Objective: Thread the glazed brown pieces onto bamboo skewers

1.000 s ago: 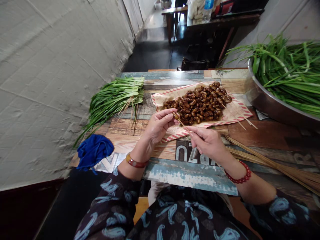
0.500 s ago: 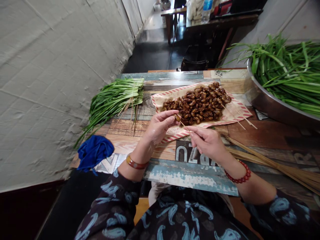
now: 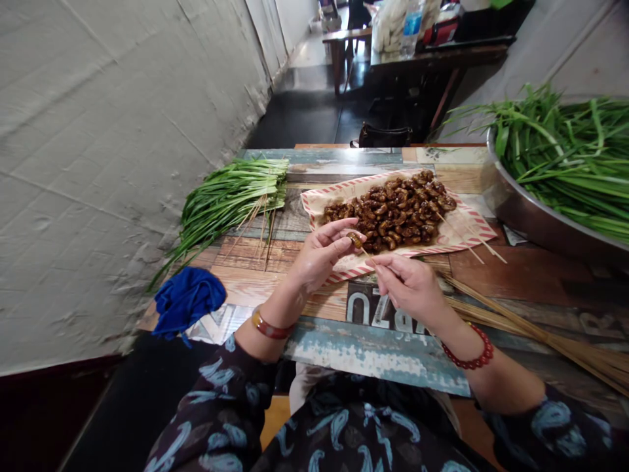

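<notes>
Between its thumb and fingers, my left hand point(image 3: 324, 254) pinches a small glossy brown piece point(image 3: 354, 240). A thin wooden skewer point(image 3: 367, 256) runs from that piece to my right hand point(image 3: 409, 283), whose fingertips are closed on it. Behind my hands, a pile of brown curled pieces point(image 3: 398, 210) lies on a paper sheet with a red-striped edge point(image 3: 314, 196). A few skewers point(image 3: 484, 246) rest on the right side of the sheet. How far the skewer goes into the held piece is hidden by my left fingers.
Green leafy stalks point(image 3: 226, 193) with skewers lie at the left, behind a blue cloth point(image 3: 189, 300). A metal basin point(image 3: 531, 213) of greens stands at the right. Loose skewers point(image 3: 531, 321) spread across the right front. A wall point(image 3: 98, 164) borders the left.
The held piece sits slightly farther along the skewer's tip area, and less skewer shows between my hands. The whole view has shifted a little.
</notes>
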Action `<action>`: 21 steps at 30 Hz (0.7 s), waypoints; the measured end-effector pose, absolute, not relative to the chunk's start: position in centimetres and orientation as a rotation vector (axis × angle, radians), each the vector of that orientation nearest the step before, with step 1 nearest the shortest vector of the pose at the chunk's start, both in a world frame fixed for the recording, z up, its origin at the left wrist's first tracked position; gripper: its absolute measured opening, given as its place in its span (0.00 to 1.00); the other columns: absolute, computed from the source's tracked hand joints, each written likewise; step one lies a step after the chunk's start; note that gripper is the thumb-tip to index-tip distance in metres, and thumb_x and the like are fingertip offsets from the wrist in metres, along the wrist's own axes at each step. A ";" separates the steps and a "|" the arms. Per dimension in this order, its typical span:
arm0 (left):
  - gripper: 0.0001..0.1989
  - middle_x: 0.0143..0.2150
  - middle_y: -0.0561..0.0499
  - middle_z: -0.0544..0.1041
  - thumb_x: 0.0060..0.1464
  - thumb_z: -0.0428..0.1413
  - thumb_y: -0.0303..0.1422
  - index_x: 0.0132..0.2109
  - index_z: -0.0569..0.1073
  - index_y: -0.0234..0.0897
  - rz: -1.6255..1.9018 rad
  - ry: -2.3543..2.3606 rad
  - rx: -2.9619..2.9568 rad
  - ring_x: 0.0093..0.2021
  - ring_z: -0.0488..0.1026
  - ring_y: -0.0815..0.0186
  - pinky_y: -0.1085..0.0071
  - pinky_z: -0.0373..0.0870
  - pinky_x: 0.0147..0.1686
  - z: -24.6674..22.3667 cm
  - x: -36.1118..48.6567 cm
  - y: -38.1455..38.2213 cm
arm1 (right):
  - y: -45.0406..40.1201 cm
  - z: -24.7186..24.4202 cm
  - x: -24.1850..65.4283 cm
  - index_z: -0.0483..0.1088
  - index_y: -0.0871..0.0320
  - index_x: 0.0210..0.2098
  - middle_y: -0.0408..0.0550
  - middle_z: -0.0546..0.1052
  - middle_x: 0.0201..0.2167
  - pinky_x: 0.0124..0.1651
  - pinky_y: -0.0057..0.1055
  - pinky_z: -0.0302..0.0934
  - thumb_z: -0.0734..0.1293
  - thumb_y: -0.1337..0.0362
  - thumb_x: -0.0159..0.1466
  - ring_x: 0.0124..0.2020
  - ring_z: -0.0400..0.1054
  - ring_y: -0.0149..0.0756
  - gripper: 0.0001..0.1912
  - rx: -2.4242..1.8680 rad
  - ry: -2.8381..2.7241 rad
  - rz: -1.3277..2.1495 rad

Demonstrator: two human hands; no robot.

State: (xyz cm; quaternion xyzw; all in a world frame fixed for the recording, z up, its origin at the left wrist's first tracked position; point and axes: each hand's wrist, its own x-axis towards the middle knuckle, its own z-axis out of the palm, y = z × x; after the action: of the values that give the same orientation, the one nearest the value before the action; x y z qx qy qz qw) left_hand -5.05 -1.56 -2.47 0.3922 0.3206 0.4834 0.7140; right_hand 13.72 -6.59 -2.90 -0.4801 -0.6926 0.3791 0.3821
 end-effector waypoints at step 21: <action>0.14 0.38 0.46 0.82 0.45 0.66 0.33 0.42 0.80 0.35 1.042 0.784 0.845 0.36 0.77 0.65 0.68 0.72 0.40 -2.6 -4.6 -2.2 | -6.7 -3.3 13.4 0.73 0.57 0.42 0.40 0.73 0.19 0.29 0.28 0.61 0.59 0.65 0.68 0.21 0.68 0.31 0.11 -1.221 -1.883 0.676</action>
State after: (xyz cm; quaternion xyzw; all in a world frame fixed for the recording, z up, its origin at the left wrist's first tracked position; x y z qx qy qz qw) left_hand -4.63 -2.22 -2.56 0.3811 0.3535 0.4701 0.7133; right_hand 13.39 -6.70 -3.33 -0.4800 -0.7404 0.2657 0.3884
